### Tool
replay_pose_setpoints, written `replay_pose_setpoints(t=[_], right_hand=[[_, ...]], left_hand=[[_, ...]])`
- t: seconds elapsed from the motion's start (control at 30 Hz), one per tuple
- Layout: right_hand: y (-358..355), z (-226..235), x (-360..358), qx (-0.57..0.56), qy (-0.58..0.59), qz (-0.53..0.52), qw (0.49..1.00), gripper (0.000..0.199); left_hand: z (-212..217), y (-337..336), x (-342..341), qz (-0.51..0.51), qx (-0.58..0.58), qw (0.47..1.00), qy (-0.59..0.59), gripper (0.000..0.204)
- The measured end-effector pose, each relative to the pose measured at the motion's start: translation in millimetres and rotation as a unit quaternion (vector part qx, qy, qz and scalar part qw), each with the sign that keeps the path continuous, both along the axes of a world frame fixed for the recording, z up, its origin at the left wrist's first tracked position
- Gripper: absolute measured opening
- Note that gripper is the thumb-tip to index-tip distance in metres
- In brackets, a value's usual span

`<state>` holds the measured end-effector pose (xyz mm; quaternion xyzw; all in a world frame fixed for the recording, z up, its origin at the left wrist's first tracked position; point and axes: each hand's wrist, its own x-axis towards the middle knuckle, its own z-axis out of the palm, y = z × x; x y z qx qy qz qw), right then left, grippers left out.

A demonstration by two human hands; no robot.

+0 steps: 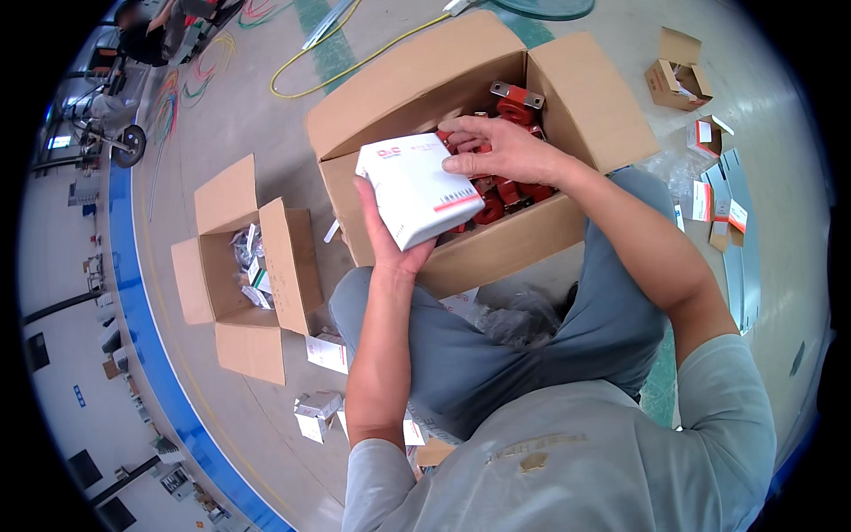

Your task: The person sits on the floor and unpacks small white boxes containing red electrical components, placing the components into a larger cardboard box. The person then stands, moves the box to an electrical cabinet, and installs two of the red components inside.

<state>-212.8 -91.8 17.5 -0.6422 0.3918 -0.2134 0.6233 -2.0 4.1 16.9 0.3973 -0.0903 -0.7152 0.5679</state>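
Roughly: the big open cardboard carton [461, 97] sits on the floor just beyond the grip, flaps out, packed with red parts [514, 191]. A smaller open carton [244, 266] lies well off to the left-hand side of the grip, with loose small white boxes [319, 412] on the floor below it. The person holds a white box with a red stripe [417, 191] over the near wall of the big carton. The left hand [381, 235] cups it from underneath, fingers wrapped up its near side, closed on it. The right hand [501, 151] lies on its top far edge, fingertips pressing, curled but not fully wrapped.

Risks, as judgement: the box is tilted and carried mostly by one palm, so easing the left-hand grip could let it slide down onto the lap or floor. The top fingers pressing unevenly could dent or pop a flap. Red parts just behind the grip could snag a knuckle.
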Motion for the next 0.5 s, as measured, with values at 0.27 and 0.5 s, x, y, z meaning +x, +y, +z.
replay_pose_setpoints(t=[0.27, 0.5], right_hand=[[24.3, -3.1, 23.1, -0.16, -0.037, 0.001, 0.986, 0.083], [34.6, -6.4, 40.0, -0.248, -0.051, -0.022, 0.967, 0.076]], left_hand=[[-2.5, -3.8, 18.5, 0.066, -0.072, 0.995, 0.022, 0.097], [-7.7, -7.1, 13.5, 0.111, -0.099, 0.988, -0.043, 0.085]])
